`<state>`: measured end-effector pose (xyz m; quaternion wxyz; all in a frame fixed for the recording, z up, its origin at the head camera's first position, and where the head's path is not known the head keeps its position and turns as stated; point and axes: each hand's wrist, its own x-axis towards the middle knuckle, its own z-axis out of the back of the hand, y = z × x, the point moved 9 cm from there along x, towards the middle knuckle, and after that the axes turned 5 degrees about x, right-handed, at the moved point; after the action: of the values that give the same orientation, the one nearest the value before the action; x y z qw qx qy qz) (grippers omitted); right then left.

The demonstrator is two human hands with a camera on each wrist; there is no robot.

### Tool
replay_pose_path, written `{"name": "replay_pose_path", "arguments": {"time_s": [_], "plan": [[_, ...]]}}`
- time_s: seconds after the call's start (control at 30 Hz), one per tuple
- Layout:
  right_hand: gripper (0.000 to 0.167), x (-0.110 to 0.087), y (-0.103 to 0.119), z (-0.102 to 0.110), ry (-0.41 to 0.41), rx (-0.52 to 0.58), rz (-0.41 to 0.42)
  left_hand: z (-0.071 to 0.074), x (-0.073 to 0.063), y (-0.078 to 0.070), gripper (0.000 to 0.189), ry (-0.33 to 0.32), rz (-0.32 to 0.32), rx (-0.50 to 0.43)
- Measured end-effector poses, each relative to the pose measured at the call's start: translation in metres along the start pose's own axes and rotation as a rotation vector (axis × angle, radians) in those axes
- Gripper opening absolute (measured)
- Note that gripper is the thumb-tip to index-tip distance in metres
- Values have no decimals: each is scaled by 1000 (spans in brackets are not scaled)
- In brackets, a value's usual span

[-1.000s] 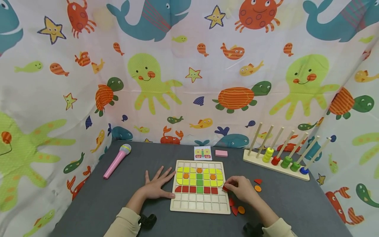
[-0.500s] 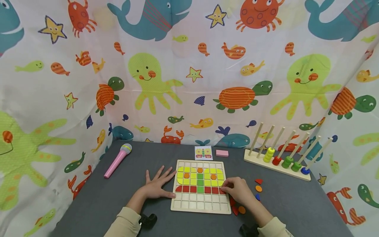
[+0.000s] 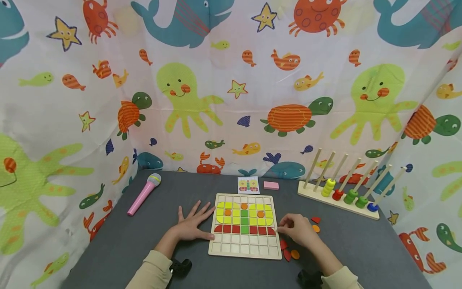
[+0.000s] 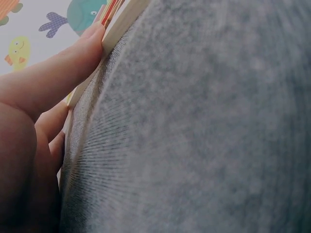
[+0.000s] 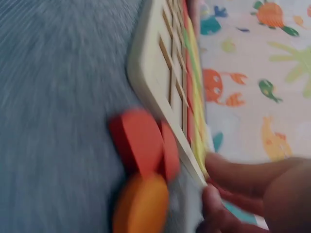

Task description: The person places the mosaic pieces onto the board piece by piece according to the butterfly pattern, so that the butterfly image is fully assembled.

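A wooden grid board (image 3: pixel 234 250) lies on the dark table, with yellow, orange, green and red tiles in its upper and middle rows. My left hand (image 3: pixel 189 228) is spread beside the board's left side, its thumb touching the edge; in the left wrist view the thumb (image 4: pixel 73 68) meets the wooden rim. At the right edge is my right hand (image 3: pixel 296 229), fingers bent and no tile visible in them. Just left of its fingertips, a red tile (image 3: pixel 271 231) ends the red row. Loose red pieces (image 5: pixel 138 141) and an orange disc (image 5: pixel 143 204) lie beside the board's near right corner.
Behind the board lie a picture card (image 3: pixel 248 191) and a pink block (image 3: pixel 271 185). A pegged stand (image 3: pixel 335 201) with coloured rings is at the back right. A pink toy microphone (image 3: pixel 142 196) lies left. More loose pieces, including an orange disc (image 3: pixel 316 228), lie right of my hand.
The red tile went from my right fingers into the right end of the red row. That hand then drew back right, off the board. My left hand stayed in place.
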<state>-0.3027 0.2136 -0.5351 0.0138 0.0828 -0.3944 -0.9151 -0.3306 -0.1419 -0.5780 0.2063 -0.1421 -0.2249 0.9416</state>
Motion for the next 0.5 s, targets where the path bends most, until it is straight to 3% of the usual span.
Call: {"name": "replay_pose_path", "arguments": {"time_s": [0.23,0.5], "plan": [[24,-16,-8,-4,268,-25,131,2,0,-2,108,6,10,9],[20,-15,-17,-5,276,-7,113,5,-2,-6,106,-7,-15,-16]]}}
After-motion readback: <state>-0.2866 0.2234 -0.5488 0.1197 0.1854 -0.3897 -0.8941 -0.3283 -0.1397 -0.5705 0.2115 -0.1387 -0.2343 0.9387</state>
